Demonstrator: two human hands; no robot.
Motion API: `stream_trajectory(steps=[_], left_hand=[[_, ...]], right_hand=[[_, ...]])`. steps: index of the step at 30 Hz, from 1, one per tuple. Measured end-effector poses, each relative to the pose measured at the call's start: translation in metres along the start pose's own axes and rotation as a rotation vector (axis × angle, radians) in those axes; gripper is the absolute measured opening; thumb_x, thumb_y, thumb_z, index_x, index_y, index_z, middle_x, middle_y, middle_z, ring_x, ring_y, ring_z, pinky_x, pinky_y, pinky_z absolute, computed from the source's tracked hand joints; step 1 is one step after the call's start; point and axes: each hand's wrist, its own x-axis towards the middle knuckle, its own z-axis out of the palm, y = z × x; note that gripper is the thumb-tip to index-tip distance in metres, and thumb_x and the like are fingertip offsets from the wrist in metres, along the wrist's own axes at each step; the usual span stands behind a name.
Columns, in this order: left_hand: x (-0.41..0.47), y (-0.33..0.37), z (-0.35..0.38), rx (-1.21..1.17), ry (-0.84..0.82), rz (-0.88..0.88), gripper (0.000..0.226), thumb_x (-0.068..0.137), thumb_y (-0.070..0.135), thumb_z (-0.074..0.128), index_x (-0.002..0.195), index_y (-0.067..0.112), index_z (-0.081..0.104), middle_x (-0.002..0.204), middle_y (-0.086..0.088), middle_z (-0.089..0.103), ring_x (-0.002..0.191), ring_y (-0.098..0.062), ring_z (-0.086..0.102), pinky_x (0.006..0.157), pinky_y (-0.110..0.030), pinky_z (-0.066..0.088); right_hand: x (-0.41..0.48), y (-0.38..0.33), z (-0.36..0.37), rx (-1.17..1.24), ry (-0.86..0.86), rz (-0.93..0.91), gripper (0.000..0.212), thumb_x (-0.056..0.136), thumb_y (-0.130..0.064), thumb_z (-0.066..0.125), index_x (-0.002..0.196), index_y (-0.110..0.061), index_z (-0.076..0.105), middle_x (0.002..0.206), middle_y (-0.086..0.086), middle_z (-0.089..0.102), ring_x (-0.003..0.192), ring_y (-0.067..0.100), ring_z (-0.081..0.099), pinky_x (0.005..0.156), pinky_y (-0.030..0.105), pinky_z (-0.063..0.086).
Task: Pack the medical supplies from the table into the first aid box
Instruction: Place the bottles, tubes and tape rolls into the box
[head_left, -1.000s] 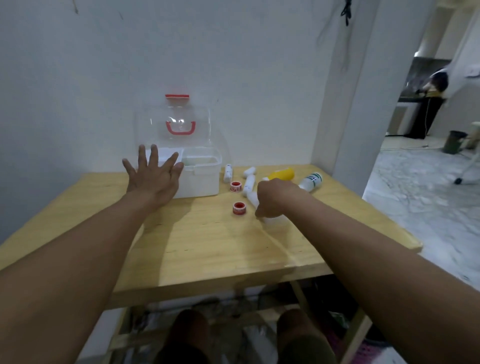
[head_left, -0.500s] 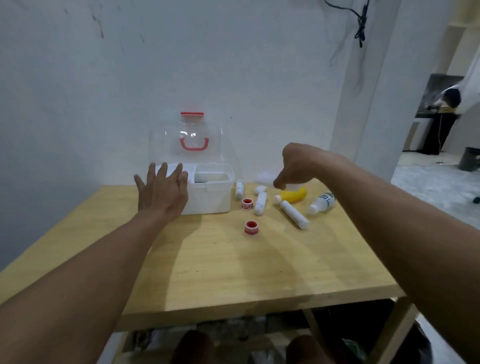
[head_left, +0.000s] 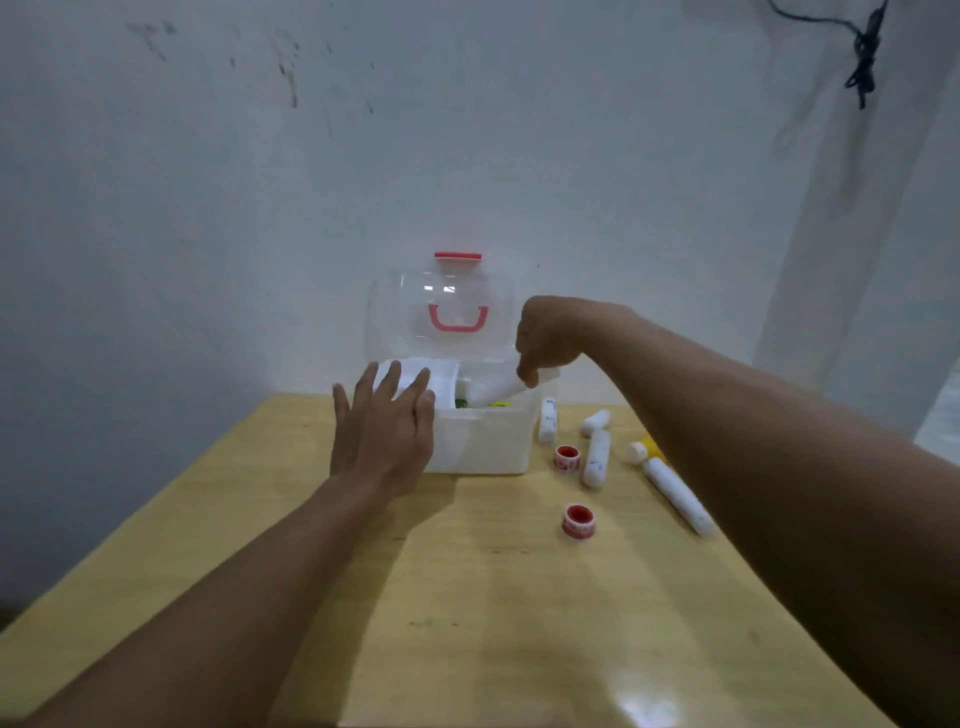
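Head cam, only view: first aid box (head_left: 480, 441) sits at the back of the worktop (head_left: 498, 597) w/ its clear lid (head_left: 441, 312) flipped up against the wall, prob so both hands stay free. Left hand (head_left: 387, 431) is flat and spread, fingers on the box's near-left corner, looks like it's just bracing the box so it won't slide. Right hand (head_left: 550, 338) is pinched shut on a white tube-ish item (head_left: 493, 392), tilted down into the box's right compartment. Left to pack: gauze rolls (head_left: 596, 458), two red tape rolls (head_left: 577, 521), a yellow bottle (head_left: 644, 448), all right of the box.
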Motion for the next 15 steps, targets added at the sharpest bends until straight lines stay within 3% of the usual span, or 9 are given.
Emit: stream_trajectory(steps=[3, 8, 10, 15], left_hand=[[0.0, 0.0, 0.002, -0.021, 0.032, 0.005, 0.056, 0.098, 0.045, 0.015, 0.146, 0.033, 0.042, 0.157, -0.004, 0.034, 0.149, -0.023, 0.015, 0.12, -0.056, 0.005], [0.0, -0.001, 0.004, -0.037, 0.053, 0.012, 0.056, 0.098, 0.045, 0.016, 0.146, 0.033, 0.042, 0.157, -0.002, 0.034, 0.149, -0.022, 0.016, 0.12, -0.055, 0.005], [0.0, -0.001, 0.004, -0.048, 0.052, 0.013, 0.056, 0.099, 0.045, 0.015, 0.146, 0.034, 0.042, 0.158, -0.001, 0.033, 0.149, -0.021, 0.015, 0.12, -0.054, 0.005], [0.001, -0.003, 0.007, -0.065, 0.066, 0.014, 0.056, 0.098, 0.046, 0.016, 0.144, 0.035, 0.045, 0.157, -0.001, 0.034, 0.149, -0.02, 0.016, 0.12, -0.053, 0.007]], right_hand=[[0.016, -0.011, 0.011, 0.036, -0.064, -0.012, 0.035, 0.062, -0.027, 0.087, 0.079, -0.013, 0.059, 0.088, 0.006, 0.067, 0.081, 0.025, 0.07, 0.081, 0.042, 0.059], [0.036, -0.018, 0.029, 0.152, -0.144, 0.006, 0.06, 0.065, -0.022, 0.09, 0.114, -0.006, 0.061, 0.111, 0.009, 0.068, 0.087, 0.027, 0.071, 0.083, 0.043, 0.06], [0.041, -0.017, 0.036, 0.2, -0.135, 0.008, 0.061, 0.068, -0.023, 0.089, 0.119, -0.006, 0.06, 0.113, 0.008, 0.067, 0.085, 0.025, 0.071, 0.082, 0.04, 0.06], [0.042, -0.018, 0.04, 0.304, -0.072, 0.076, 0.039, 0.094, -0.014, 0.058, 0.127, 0.003, 0.048, 0.114, 0.018, 0.062, 0.08, 0.027, 0.072, 0.071, 0.033, 0.061]])
